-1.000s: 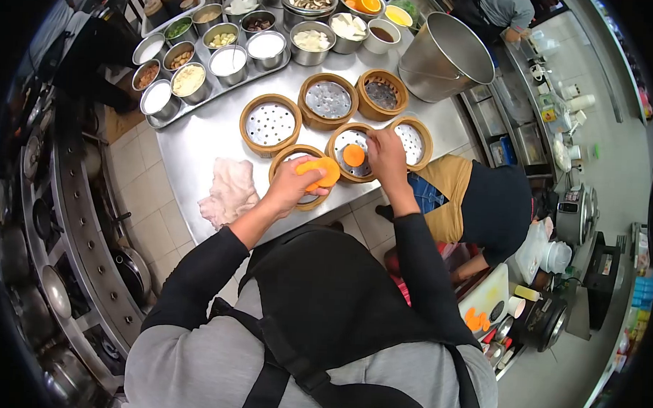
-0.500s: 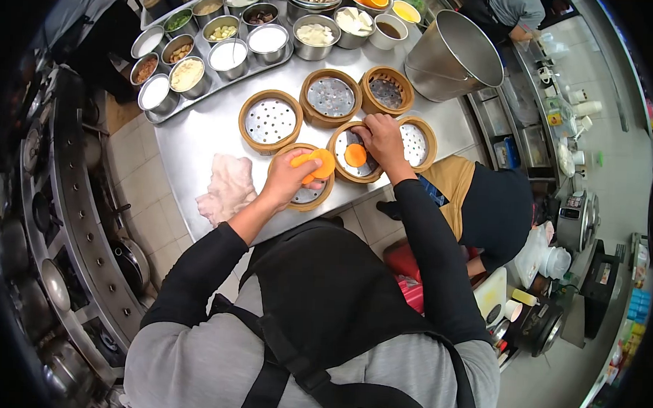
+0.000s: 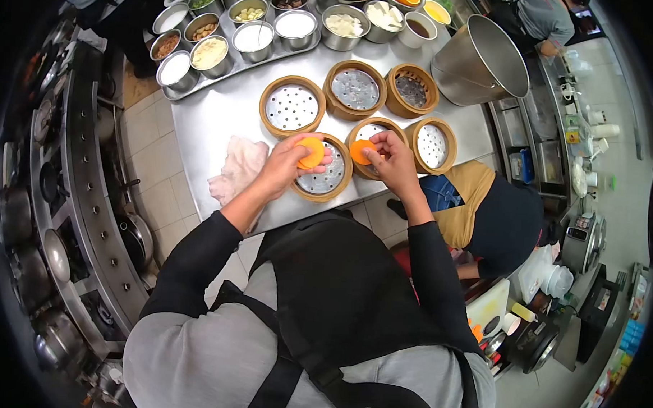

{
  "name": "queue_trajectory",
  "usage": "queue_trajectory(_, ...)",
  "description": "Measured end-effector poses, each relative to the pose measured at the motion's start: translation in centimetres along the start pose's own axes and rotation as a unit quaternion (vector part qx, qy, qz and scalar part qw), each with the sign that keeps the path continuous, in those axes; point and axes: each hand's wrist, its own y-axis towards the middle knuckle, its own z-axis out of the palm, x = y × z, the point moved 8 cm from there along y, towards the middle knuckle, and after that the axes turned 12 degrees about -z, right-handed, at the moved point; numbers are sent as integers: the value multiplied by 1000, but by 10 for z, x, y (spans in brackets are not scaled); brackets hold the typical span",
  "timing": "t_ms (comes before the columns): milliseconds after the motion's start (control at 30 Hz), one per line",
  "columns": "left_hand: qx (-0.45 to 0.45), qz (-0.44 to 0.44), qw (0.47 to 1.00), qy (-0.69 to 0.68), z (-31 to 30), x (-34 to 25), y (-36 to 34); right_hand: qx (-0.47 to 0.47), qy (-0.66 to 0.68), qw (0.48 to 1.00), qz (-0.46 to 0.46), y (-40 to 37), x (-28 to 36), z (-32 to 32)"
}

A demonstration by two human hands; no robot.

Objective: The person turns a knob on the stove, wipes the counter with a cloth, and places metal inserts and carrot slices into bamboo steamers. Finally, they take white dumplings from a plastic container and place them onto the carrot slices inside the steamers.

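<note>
My left hand (image 3: 279, 171) grips a few round orange carrot slices (image 3: 311, 152) between thumb and fingers, over a bamboo steamer basket (image 3: 324, 197) with a perforated metal liner. In my right hand (image 3: 394, 162), thumb and fingertips pinch a single carrot slice (image 3: 361, 152). That slice overlaps the left part of another bamboo steamer basket (image 3: 378, 121), whose lower part is covered by the hand. Right beside this hand stands a third steamer basket (image 3: 452, 147), also lined with perforated metal. A crumpled pale cloth (image 3: 238, 168) lies left of my left hand.
More steamer baskets (image 3: 293, 80) stand behind on the steel table (image 3: 229, 114). A tray (image 3: 270, 67) carries several metal ingredient cups. A tall metal bucket (image 3: 482, 62) stands at back right. To my right is a co-worker (image 3: 498, 217); stoves (image 3: 89, 196) line the left.
My right hand has left the basket's rim and now holds the carrot slice that lay in that basket. My left hand keeps its slices. The view has shifted a little.
</note>
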Motion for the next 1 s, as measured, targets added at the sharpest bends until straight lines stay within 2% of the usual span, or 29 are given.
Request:
queue_trajectory(33,-1,-2,1000,2,-8,-3,-2,-2,2,1000,1,2,-1,1)
queue_trajectory(100,-53,37,995,81,-22,-12,-2,-115,-78,990,-9,9,-2,-23)
queue_trajectory(133,-46,36,995,80,-19,-13,-2,-180,-74,981,-7,13,-12,-34)
queue_trajectory(167,-63,33,993,94,-19,-16,-3,-183,-80,980,-6,15,-21,-37)
queue_trajectory(233,-77,30,990,110,-14,-16,-1,-139,-263,954,-31,19,-17,-36)
queue_trajectory(267,-81,35,990,106,-11,-15,0,-138,-319,934,-88,18,-8,-32)
queue_trajectory(367,-94,39,991,88,-8,-12,-1,-169,-314,931,-84,8,8,-38)
queue_trajectory(400,-92,36,992,83,-9,-7,0,-147,-240,959,-12,3,-4,-37)
queue_trajectory(433,-88,33,992,79,-9,-3,0,-143,-240,960,-12,-1,-11,-35)
queue_trajectory(500,-89,30,992,80,-7,1,3,-65,-358,930,-51,-5,-15,-20)
queue_trajectory(567,-76,27,993,87,1,1,8,-73,-343,935,-42,-3,-13,-25)
queue_trajectory(667,-50,13,993,107,16,3,20,-50,-214,972,85,-4,-22,-36)
queue_trajectory(700,-46,12,993,107,21,2,25,-52,-217,971,86,-3,-19,-38)
queue_trajectory(767,-45,2,987,154,35,2,35,-27,-305,952,-8,3,1,-33)
queue_trajectory(800,-44,2,986,161,46,-2,37,-46,-353,933,-59,4,4,-29)
queue_trajectory(900,-28,15,982,184,61,-2,56,-78,-405,908,-70,14,-14,-30)
queue_trajectory(933,-28,21,983,182,64,-2,60,-102,-413,900,-98,13,-10,-33)
queue_trajectory(967,-27,21,983,183,66,0,62,-104,-414,899,-97,12,-11,-36)
queue_trajectory(1000,-39,14,980,195,64,3,66,-138,-241,961,10,8,-24,-46)
